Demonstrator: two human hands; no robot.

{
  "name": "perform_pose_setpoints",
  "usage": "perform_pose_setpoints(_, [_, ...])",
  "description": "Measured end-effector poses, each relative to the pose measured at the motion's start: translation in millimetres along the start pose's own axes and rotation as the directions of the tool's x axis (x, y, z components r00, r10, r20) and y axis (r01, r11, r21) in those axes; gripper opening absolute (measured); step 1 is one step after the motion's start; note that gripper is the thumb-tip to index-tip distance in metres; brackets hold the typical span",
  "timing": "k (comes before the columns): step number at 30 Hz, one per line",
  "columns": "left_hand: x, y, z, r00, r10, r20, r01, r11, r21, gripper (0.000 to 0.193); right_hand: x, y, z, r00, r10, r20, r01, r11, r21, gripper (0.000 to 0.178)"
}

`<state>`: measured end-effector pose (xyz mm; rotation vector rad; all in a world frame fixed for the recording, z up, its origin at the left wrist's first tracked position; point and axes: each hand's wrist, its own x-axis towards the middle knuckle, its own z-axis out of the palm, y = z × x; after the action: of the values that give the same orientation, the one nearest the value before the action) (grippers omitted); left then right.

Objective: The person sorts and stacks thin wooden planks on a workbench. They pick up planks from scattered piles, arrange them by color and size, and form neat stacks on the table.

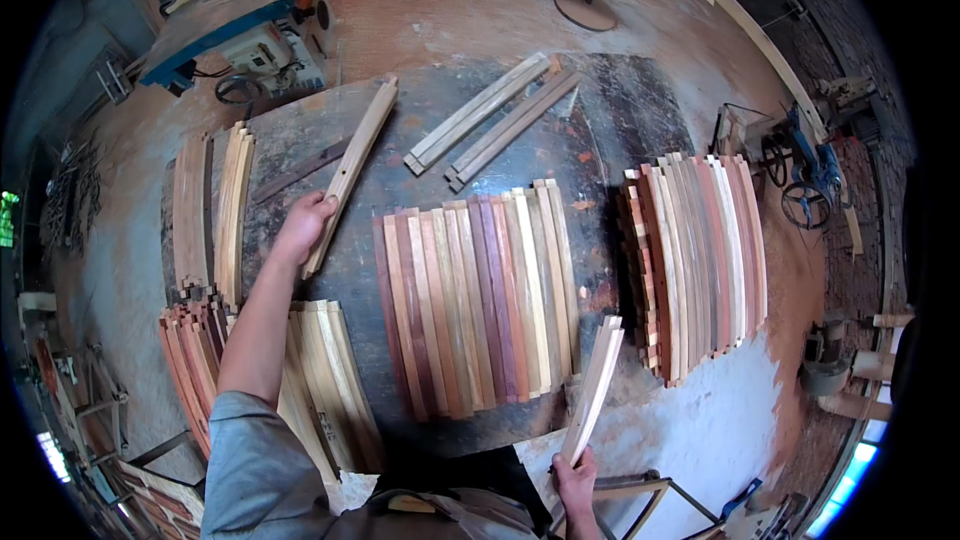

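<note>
My left hand [305, 224] is closed around a long light-brown wooden strip [362, 153], tilted over the left part of the dark worktable [330, 110]. Low on the right, my right hand [574, 480] grips the near end of a pale wooden strip [596, 385], which points away from me. Between the hands lies a row of mixed-colour wooden strips [470, 305], side by side, with notched ends. Under the left strip a dark thin strip [300, 172] rests on the table. Beyond the row lie a pair of greyish strips [478, 112] and a pair of brown strips [512, 128].
A tall stack of strips [700, 260] stands at the right. More strips [207, 210] lie at the left edge, with reddish strips [190, 360] and pale strips [325, 370] nearer me. A blue-edged machine [230, 20] stands far left; a round-based stand [586, 10] is beyond the table.
</note>
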<state>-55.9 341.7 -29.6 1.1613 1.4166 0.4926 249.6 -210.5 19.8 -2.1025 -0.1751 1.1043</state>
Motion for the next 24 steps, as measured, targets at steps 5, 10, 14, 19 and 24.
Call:
perform_pose_setpoints(5, [7,-12,32,0.912,0.357,-0.204,-0.153,0.756,0.637,0.048,0,-9,2,0.999,0.044,0.016,-0.042,0.995,-0.087,0.024])
perform_pose_setpoints(10, [9,-17,47,0.747,0.637,-0.191,-0.165,0.455,0.875,0.046,1,2,-3,1.0,0.002,0.013,-0.001,0.998,-0.063,0.023])
perform_pose_setpoints(14, [14,-20,51,0.726,0.634,-0.265,-0.071,0.453,0.889,0.048,-1,4,-8,1.0,0.007,0.015,-0.006,0.998,-0.069,0.024])
perform_pose_setpoints(19, [-29,10,68,0.663,0.73,-0.164,-0.228,0.407,0.885,0.052,-3,3,-11,0.999,-0.015,0.034,0.018,0.996,-0.087,0.023])
perform_pose_setpoints(24, [-117,-29,98,0.906,0.4,-0.141,-0.191,0.682,0.706,0.05,6,-5,-13,0.998,-0.005,0.07,0.007,0.999,-0.033,0.023])
